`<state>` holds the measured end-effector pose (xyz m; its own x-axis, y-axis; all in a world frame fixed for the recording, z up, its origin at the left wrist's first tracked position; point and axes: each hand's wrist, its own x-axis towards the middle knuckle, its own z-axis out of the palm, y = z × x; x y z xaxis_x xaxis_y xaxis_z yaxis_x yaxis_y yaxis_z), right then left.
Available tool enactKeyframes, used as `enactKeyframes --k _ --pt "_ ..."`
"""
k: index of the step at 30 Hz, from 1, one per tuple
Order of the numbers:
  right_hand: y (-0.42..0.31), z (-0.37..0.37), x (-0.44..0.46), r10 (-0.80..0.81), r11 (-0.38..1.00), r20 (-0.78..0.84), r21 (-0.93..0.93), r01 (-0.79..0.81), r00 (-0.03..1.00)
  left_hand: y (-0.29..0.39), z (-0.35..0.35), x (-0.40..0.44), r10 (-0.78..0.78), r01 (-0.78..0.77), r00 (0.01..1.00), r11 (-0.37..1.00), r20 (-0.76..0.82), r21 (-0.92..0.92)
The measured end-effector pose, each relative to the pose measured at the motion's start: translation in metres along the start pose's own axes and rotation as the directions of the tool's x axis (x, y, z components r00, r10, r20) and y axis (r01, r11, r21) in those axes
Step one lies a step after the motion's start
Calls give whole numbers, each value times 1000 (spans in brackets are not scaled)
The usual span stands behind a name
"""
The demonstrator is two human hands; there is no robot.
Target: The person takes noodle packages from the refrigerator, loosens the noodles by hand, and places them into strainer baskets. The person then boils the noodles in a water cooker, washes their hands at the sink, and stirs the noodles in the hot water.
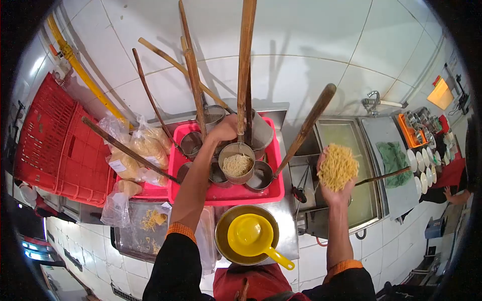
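My left hand [225, 128] is closed around the wooden handle of a noodle strainer [236, 174], low down by its metal cup. Some pale noodles [238, 165] lie inside that cup. Several other long-handled strainers [259, 176] stand close around it in a pink-red tray [228, 197]. Out to the right, my right hand [337, 194] holds up a heaped portion of yellow noodles [339, 167], near the steel basin of cloudy liquid. The noodles hide most of its fingers.
A yellow dipper [250, 235] rests in a metal bowl [221, 246] near my body. Bagged noodles [150, 146] and a red crate [75, 155] are at left. Beyond the basin [369, 216] lie a green cloth [391, 155] and white bowls [417, 188]. Another person's hand [454, 196] shows far right.
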<state>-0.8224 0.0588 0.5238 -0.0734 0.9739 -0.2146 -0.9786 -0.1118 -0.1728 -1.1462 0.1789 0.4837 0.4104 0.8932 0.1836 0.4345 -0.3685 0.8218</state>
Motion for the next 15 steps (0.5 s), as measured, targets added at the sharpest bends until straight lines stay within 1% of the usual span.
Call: enactKeyframes --k 1,2,3,4,5,6,7,8,9,10,11,12,13,14,15 --pt "2 7 7 2 1000 59 -12 -2 998 -5 1 3 4 -4 1000 1000 -7 -1" --pt "3 12 13 8 1000 118 -26 -5 993 -10 2 7 -20 19 999 1000 50 12" --pt "3 12 20 37 999 151 -25 -34 988 -13 3 9 -44 42 993 999 108 27" --pt "5 11 25 39 999 155 -31 -34 987 -17 4 11 -41 39 994 999 102 25" --pt "8 10 30 52 998 199 -45 -44 979 -21 6 12 118 -117 993 987 -5 114" --pt "9 9 34 67 997 243 -61 -54 968 -22 9 11 282 -256 954 942 -98 217" --pt "9 6 40 69 996 247 -67 -54 967 -5 12 4 339 -212 888 902 -311 376" --pt "10 2 45 86 996 259 -44 -77 962 12 9 5 345 -217 885 900 -312 378" --pt "11 -1 48 101 995 270 -20 -99 958 27 7 6 352 -49 711 888 -609 457" --pt "10 -3 49 98 995 271 -21 -96 957 38 5 7 366 138 440 875 -820 464" --pt "10 -5 50 112 994 303 -26 -109 946 45 -1 13 353 266 191 879 -916 395" --pt "10 -7 49 121 993 333 -28 -119 935 48 -11 25 342 368 -70 882 -937 294" --pt "13 -7 49 112 994 323 -22 -111 940 21 -26 34 241 450 -136 879 -961 157" --pt "17 -7 47 97 995 297 -22 -94 950 -20 -44 42 134 516 -188 856 -973 18" --pt "12 -9 39 49 999 251 -23 -44 967 -58 -63 51 -95 247 -135 961 -986 -127"
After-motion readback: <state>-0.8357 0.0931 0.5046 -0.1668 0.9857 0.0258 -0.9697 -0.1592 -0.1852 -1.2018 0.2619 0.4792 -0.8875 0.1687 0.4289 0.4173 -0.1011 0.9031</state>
